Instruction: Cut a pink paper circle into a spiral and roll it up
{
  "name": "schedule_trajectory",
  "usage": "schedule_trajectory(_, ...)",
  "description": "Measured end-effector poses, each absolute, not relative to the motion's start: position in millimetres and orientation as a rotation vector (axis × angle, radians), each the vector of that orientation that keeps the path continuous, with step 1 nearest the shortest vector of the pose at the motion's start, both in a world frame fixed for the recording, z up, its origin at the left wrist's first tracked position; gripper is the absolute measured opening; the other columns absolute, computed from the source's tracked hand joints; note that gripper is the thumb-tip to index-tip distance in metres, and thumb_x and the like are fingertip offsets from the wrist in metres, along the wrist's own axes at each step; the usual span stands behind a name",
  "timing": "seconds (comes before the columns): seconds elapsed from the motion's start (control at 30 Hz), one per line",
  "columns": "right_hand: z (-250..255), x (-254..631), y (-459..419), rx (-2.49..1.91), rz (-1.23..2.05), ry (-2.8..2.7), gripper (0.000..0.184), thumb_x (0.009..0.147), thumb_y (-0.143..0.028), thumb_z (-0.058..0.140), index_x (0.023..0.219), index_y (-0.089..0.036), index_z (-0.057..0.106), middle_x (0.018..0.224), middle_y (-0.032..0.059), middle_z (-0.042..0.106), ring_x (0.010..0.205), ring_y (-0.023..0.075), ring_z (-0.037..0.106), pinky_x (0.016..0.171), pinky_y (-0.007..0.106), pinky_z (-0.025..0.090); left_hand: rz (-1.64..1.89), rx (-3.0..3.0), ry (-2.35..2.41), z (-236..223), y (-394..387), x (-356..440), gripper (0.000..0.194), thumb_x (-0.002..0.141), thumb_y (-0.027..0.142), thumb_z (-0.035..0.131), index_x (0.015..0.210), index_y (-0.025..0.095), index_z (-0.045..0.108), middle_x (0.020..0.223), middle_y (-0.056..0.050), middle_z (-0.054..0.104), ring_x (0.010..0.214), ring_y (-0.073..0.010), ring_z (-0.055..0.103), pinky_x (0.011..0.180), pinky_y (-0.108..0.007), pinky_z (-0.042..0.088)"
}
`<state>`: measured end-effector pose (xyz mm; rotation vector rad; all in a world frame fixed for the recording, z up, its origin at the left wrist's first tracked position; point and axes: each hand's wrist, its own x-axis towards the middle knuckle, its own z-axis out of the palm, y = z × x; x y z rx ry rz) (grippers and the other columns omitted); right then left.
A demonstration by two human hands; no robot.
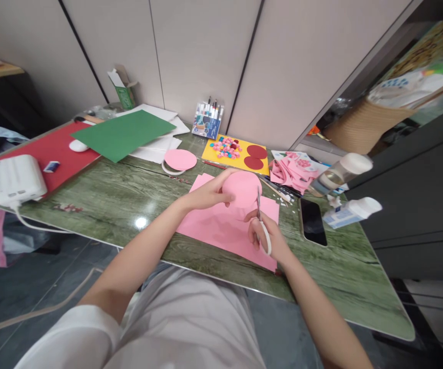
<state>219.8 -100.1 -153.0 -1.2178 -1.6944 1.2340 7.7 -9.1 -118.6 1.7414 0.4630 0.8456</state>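
Note:
My left hand (pixel 215 190) pinches a rounded piece of pink paper (pixel 242 187) at its left side, thumb on top. Fingers of my right hand (pixel 269 233) are through the white handles of a pair of scissors (pixel 259 215), whose blades point away from me at the right edge of that paper. Beneath both hands lie larger pink sheets (pixel 213 225), flat on the table. A cut pink circle (pixel 180 160) rests to the left, on what looks like a roll of tape (pixel 165 168). Whether the blades are closed on the paper cannot be made out.
A yellow sheet (pixel 208 154) bears pompoms (pixel 227 147) and two dark red circles (pixel 257 151). Pink scraps (pixel 292 171), a phone (pixel 313 221) and two bottles (pixel 354 211) stand or lie right. Leftward are green paper (pixel 125 134), red paper (pixel 60 166) and a white power bank (pixel 18 179).

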Motion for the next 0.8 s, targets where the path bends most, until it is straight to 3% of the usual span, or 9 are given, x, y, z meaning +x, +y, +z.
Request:
schedule_trajectory(0.4,-151,219,-100,-1.232,1.288,-1.727,0.026,0.093,-0.045,0.041,0.095,-0.020,0.049,0.050,-0.0074,0.051,0.034,0.0081,0.043,0.038,0.020,0.034,0.818,1.700,0.431,-117,-5,-2,0.066,0.074,0.014,0.058,0.134,0.033,0.039,0.132,-0.007,0.043,0.094,-0.0174,0.052,0.059,-0.020,0.052)
schedule_trajectory(0.53,-152,219,-100,-1.230,1.311,-1.711,0.026,0.093,-0.044,0.042,0.094,-0.020,0.048,0.050,-0.0076,0.051,0.033,0.0079,0.043,0.037,0.019,0.033,0.825,1.666,0.432,-118,-4,-1,0.063,0.073,0.015,0.060,0.132,0.032,0.041,0.135,-0.007,0.039,0.102,-0.0204,0.050,0.059,-0.019,0.052)
schedule_trajectory(0.7,-154,220,-98,-1.232,1.236,-1.677,0.027,0.092,-0.045,0.042,0.095,-0.019,0.050,0.050,-0.0074,0.051,0.033,0.0078,0.042,0.036,0.019,0.032,0.980,1.585,0.481,-125,-6,11,0.059,0.074,0.026,0.065,0.128,0.027,0.041,0.135,-0.009,0.036,0.118,-0.0285,0.043,0.061,-0.022,0.056)
schedule_trajectory(0.8,-154,220,-97,-1.236,1.226,-1.673,0.028,0.092,-0.046,0.042,0.095,-0.019,0.050,0.050,-0.0072,0.051,0.033,0.0081,0.043,0.036,0.019,0.032,0.992,1.569,0.539,-128,-9,18,0.061,0.076,0.031,0.065,0.130,0.028,0.039,0.135,-0.010,0.036,0.110,-0.0260,0.049,0.060,-0.024,0.057)
